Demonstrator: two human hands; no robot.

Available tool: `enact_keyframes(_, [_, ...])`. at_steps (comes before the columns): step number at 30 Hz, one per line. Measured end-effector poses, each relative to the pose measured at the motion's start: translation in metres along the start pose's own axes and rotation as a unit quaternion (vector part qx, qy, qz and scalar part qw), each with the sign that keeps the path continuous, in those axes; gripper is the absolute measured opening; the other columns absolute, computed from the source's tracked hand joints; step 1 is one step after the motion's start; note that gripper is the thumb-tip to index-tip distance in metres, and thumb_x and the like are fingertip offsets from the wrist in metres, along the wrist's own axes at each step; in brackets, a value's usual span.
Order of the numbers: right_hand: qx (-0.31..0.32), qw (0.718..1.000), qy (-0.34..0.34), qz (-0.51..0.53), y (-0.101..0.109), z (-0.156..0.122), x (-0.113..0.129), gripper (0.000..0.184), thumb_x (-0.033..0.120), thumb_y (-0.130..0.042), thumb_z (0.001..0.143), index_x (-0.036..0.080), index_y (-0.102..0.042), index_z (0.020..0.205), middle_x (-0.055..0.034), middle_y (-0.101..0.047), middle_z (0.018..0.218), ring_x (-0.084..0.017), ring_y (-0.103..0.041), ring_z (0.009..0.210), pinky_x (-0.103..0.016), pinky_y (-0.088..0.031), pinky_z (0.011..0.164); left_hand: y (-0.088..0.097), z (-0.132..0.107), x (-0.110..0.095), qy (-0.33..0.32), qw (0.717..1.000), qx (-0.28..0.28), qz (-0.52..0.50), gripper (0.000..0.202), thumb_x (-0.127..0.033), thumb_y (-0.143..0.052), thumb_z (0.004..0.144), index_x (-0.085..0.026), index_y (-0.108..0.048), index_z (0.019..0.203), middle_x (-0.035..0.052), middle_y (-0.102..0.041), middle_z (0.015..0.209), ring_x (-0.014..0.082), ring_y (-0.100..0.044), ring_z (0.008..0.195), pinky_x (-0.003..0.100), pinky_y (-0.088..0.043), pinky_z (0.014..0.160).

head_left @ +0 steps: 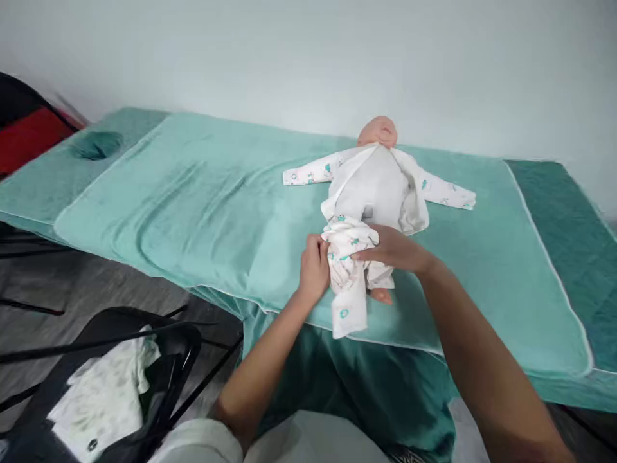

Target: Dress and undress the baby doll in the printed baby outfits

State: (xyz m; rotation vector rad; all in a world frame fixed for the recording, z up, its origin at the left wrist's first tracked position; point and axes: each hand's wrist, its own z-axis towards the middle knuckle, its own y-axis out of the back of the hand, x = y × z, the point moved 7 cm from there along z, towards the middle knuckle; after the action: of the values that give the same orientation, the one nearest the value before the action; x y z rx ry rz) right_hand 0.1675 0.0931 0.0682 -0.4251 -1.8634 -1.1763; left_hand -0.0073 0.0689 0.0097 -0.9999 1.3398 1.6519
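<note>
A person's left hand (315, 265) and right hand (394, 247), fingers closed, grip bunched printed trousers (351, 236) low on a doll (378, 132) lying on a green bed (231, 199); jacket sleeves (311, 172) are on, one foot (382, 296) shows, the other trouser leg (349, 312) appears unfilled.

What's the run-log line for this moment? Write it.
left hand: holding bunched patterned garment | right hand: holding same garment | doll: lying on green cover, sleeves spread
</note>
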Motion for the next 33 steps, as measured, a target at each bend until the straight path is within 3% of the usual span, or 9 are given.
enact_keyframes(5, [0.018, 0.987, -0.06, -0.148, -0.008, 0.003, -0.004, 0.038, 0.053, -0.081, 0.075, 0.02, -0.069, 0.088, -0.0019, -0.073, 0.09, -0.026, -0.067, 0.086, -0.031, -0.04, 0.07, -0.001, 0.035, 0.0, -0.021, 1.0, -0.004, 0.009, 0.014, -0.024, -0.042, 0.102, -0.024, -0.041, 0.088, -0.0013, -0.056, 0.081, 0.0162, -0.053, 0.075, 0.028, -0.037, 0.07])
enact_keyframes(10, [-0.015, 0.989, -0.05, -0.135, -0.007, 0.004, 0.0, 0.019, 0.037, -0.073, 0.082, 0.022, -0.068, 0.093, 0.0009, -0.073, 0.089, -0.023, -0.067, 0.085, -0.029, -0.04, 0.071, -0.008, 0.062, -0.002, -0.042, 0.999, -0.009, 0.023, 0.014, -0.024, -0.046, 0.101, -0.024, -0.042, 0.087, -0.0015, -0.056, 0.079, 0.0167, -0.053, 0.072, 0.028, -0.035, 0.068])
enact_keyframes(13, [-0.047, 0.991, -0.044, -0.114, -0.004, 0.004, 0.001, 0.018, 0.029, -0.066, 0.085, 0.023, -0.068, 0.101, 0.0006, -0.074, 0.098, -0.025, -0.067, 0.092, -0.03, -0.042, 0.076, -0.006, 0.066, -0.004, -0.041, 0.999, -0.02, 0.022, 0.016, -0.024, -0.046, 0.101, -0.024, -0.042, 0.085, -0.0022, -0.054, 0.076, 0.0157, -0.052, 0.07, 0.028, -0.033, 0.068])
enact_keyframes(16, [-0.076, 0.993, -0.042, -0.08, -0.003, 0.002, 0.0, 0.021, 0.031, -0.064, 0.087, 0.023, -0.068, 0.107, -0.0007, -0.074, 0.106, -0.026, -0.067, 0.099, -0.032, -0.044, 0.079, 0.004, 0.049, -0.004, -0.025, 0.999, -0.024, -0.009, 0.017, -0.029, -0.047, 0.101, -0.023, -0.044, 0.085, -0.0029, -0.054, 0.075, 0.0139, -0.052, 0.07, 0.027, -0.035, 0.068])
enact_keyframes(19, [-0.091, 0.994, -0.04, -0.036, -0.001, 0.0, -0.002, 0.023, 0.037, -0.063, 0.089, 0.022, -0.068, 0.106, -0.0018, -0.074, 0.108, -0.027, -0.067, 0.101, -0.033, -0.046, 0.08, 0.018, 0.013, 0.002, 0.039, 0.998, -0.031, -0.043, 0.028, -0.046, -0.045, 0.102, -0.023, -0.049, 0.088, -0.0032, -0.056, 0.073, 0.0135, -0.053, 0.068, 0.026, -0.038, 0.067])
enact_keyframes(24, [-0.098, 0.994, -0.049, -0.004, 0.001, -0.001, -0.008, 0.025, 0.039, -0.066, 0.087, 0.02, -0.068, 0.103, -0.0035, -0.074, 0.105, -0.028, -0.066, 0.099, -0.036, -0.047, 0.081, 0.012, -0.042, 0.012, 0.173, 0.971, 0.087, -0.137, 0.038, -0.061, -0.051, 0.096, -0.024, -0.055, 0.101, -0.0028, -0.061, 0.074, 0.0143, -0.056, 0.066, 0.026, -0.041, 0.062])
enact_keyframes(28, [-0.102, 0.993, -0.047, 0.038, 0.002, -0.003, -0.014, 0.036, 0.045, -0.069, 0.086, 0.02, -0.069, 0.112, -0.0051, -0.073, 0.111, -0.03, -0.065, 0.105, -0.039, -0.049, 0.086, 0.002, -0.047, 0.003, 0.18, 0.967, 0.106, -0.144, 0.031, -0.054, -0.054, 0.096, -0.023, -0.053, 0.095, -0.0033, -0.056, 0.077, 0.0134, -0.052, 0.073, 0.026, -0.04, 0.068])
enact_keyframes(33, [-0.031, 0.989, -0.025, 0.14, -0.003, -0.008, -0.007, 0.052, 0.049, -0.078, 0.082, 0.023, -0.067, 0.124, -0.0032, -0.072, 0.122, -0.029, -0.064, 0.114, -0.037, -0.051, 0.091, -0.004, -0.029, -0.006, 0.119, 0.979, 0.035, -0.16, 0.033, -0.047, -0.046, 0.101, -0.022, -0.045, 0.08, -0.0035, -0.045, 0.076, 0.0125, -0.045, 0.073, 0.026, -0.039, 0.071])
